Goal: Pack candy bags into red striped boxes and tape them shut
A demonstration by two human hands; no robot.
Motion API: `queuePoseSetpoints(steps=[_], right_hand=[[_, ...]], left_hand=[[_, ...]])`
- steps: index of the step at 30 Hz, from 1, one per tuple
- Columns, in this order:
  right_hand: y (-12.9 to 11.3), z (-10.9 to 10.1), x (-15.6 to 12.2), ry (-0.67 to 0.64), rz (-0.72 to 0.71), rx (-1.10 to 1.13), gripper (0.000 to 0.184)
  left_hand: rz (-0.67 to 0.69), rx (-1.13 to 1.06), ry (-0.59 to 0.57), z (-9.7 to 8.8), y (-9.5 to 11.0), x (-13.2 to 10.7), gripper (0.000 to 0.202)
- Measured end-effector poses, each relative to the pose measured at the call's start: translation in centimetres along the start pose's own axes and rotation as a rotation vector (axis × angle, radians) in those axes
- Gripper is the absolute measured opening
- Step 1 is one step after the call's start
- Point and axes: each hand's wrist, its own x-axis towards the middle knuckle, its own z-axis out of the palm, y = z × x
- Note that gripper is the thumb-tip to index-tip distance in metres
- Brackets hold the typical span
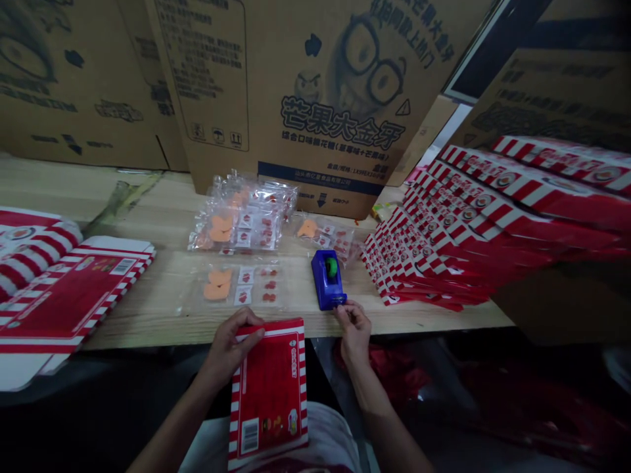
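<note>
My left hand [235, 345] grips the top left corner of a red and white striped box [271, 387], thumb across its printed face. The box is held at the table's front edge, over my lap. My right hand [353, 326] pinches at the cutting end of a blue tape dispenser [323, 279], which carries a green roll of tape [331, 267]. Whether a piece of tape is between those fingers is too small to make out. Just beyond the box lies a clear packet [241, 286] with orange pieces and small red and white ones.
A pile of similar clear packets [246, 213] lies farther back, with another packet [325, 235] behind the dispenser. Stacked striped boxes [444, 230] rise at right; flat striped cartons [64, 295] lie at left. Large brown cartons [221, 85] wall off the back of the wooden table [162, 315].
</note>
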Motion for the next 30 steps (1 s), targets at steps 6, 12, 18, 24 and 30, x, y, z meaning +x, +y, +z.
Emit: queuePoseSetpoints(steps=[6,12,18,24,30], right_hand=[[-1.1,-1.8,0.2,-0.042,0.069,0.049,0.025],[-10.2,-1.4,4.2,-1.037,-0.09,-0.018,0.027],[-15.1,5.4,6.6,-1.63,-0.517,-0.294,0.02],[-13.4,7.5,6.0,-1.459,-0.579,-0.518,0.023],[-13.5,6.1,5.3,-1.452,-0.534,-0.49,0.026]], left_hand=[[-0.006,-0.008,-0.044,0.6,1.1,0.4,0.013],[0.039,-0.041,-0.115,1.4,1.6,1.0,0.013],[0.056,-0.049,-0.151,2.0,1.9,1.0,0.013],[0.082,-0.015,-0.116,1.4,2.7,0.3,0.015],[0.099,-0.011,-0.103,1.2,2.6,-0.1,0.012]])
